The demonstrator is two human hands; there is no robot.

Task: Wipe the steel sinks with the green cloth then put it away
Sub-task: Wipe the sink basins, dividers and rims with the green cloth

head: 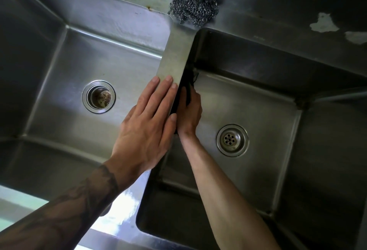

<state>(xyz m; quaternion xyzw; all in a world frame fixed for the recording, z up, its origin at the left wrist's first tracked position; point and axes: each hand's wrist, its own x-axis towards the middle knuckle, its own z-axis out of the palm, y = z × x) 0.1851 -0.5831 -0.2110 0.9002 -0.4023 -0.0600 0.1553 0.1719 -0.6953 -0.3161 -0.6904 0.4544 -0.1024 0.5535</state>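
Steel divider [174, 55] under left hand [147, 128]; right hand [189, 114] presses cloth [184, 83] lengthwise.

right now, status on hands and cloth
Left hand flat on the divider. Right hand presses the dark cloth to the right sink wall. Steel scourer behind, clear.

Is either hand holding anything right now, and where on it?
The right hand presses a dark cloth against the right sink's inner wall; the exact grip is hidden. The left hand holds nothing.
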